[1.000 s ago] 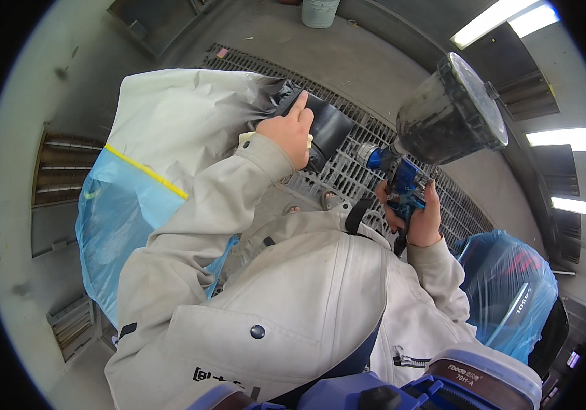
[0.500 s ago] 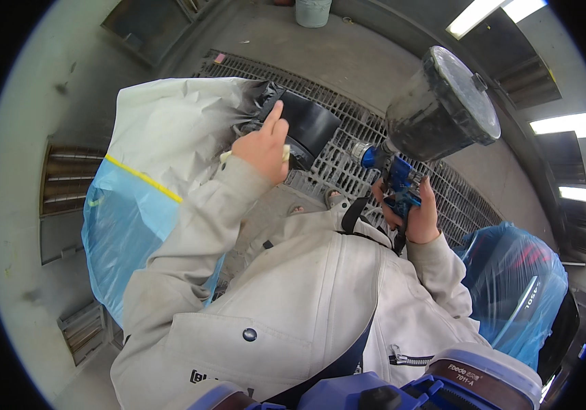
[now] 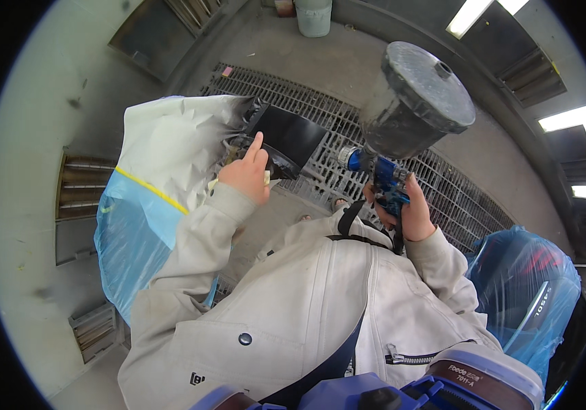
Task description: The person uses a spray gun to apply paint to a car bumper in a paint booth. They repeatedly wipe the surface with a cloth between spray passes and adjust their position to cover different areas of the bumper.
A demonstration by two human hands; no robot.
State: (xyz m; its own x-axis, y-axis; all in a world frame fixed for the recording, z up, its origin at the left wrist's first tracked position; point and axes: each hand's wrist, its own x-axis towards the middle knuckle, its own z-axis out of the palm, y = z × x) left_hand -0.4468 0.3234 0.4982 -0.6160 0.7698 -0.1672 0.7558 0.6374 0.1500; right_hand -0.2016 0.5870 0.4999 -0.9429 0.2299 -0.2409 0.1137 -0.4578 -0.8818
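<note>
My right hand (image 3: 412, 213) is wrapped round the grip of a blue spray gun (image 3: 387, 179). A large grey, paint-stained cup (image 3: 416, 99) with a lid sits on top of the gun, and its nozzle points left toward a black panel (image 3: 287, 137). At that panel's near left edge is my left hand (image 3: 246, 176), index finger stretched out over the black surface and the other fingers curled. A bit of pale yellow cloth (image 3: 266, 178) pokes out from beneath this hand. White masking paper (image 3: 177, 130), dusted black at its edge, adjoins the panel on the left.
Blue plastic film (image 3: 136, 239) hangs below the masking paper, joined by yellow tape (image 3: 151, 189). Floor grating (image 3: 347, 116) runs diagonally under the panel. At right stands an object wrapped in blue film (image 3: 528, 287). A pale bucket (image 3: 314, 17) stands at the back.
The spray gun and my right hand have shifted slightly left. My left hand has moved a little left and nearer to me along the panel's edge, still with the cloth.
</note>
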